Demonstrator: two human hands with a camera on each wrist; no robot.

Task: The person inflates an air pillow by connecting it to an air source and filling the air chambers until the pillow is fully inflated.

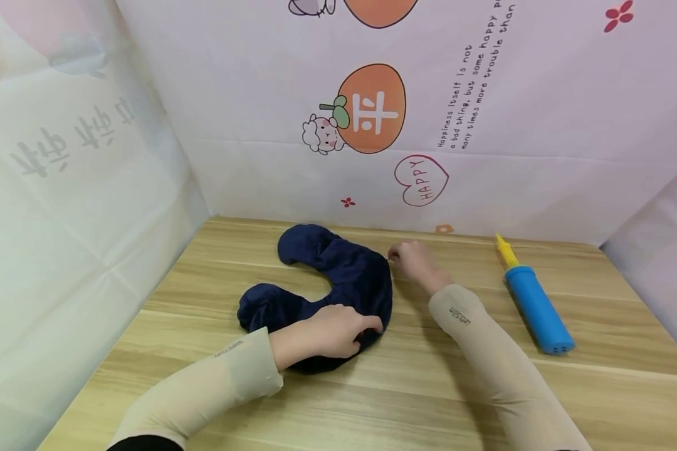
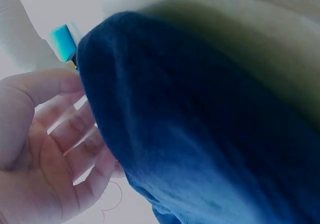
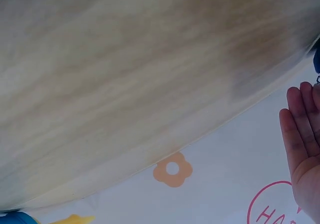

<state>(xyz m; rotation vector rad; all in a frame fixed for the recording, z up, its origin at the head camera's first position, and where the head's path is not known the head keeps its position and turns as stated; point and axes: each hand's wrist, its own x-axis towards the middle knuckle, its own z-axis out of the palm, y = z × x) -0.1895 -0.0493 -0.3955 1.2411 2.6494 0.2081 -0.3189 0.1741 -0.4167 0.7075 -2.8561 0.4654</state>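
Note:
A navy U-shaped neck pillow (image 1: pixel 361 275) lies on the table, soft and wrinkled, its opening toward the left. My left hand (image 1: pixel 335 329) reaches over its near arm and grips the outer edge. In the left wrist view the thumb of that hand (image 2: pixel 45 134) meets the dark fabric (image 2: pixel 165 109), with the other fingers partly behind it. At the pillow's far right edge my right hand (image 1: pixel 417 263) pinches a small piece that looks like a zipper pull. The right wrist view shows part of this hand (image 3: pixel 305 144) at the frame's edge, beside a small metallic bit.
A blue hand pump (image 1: pixel 538 307) with a yellow nozzle (image 1: pixel 506 250) lies on the wood-patterned table (image 1: pixel 417 401), right of my right forearm. A white printed cloth (image 1: pixel 248 125) stands behind the table, and more white cloth (image 1: pixel 79 219) hangs at the left.

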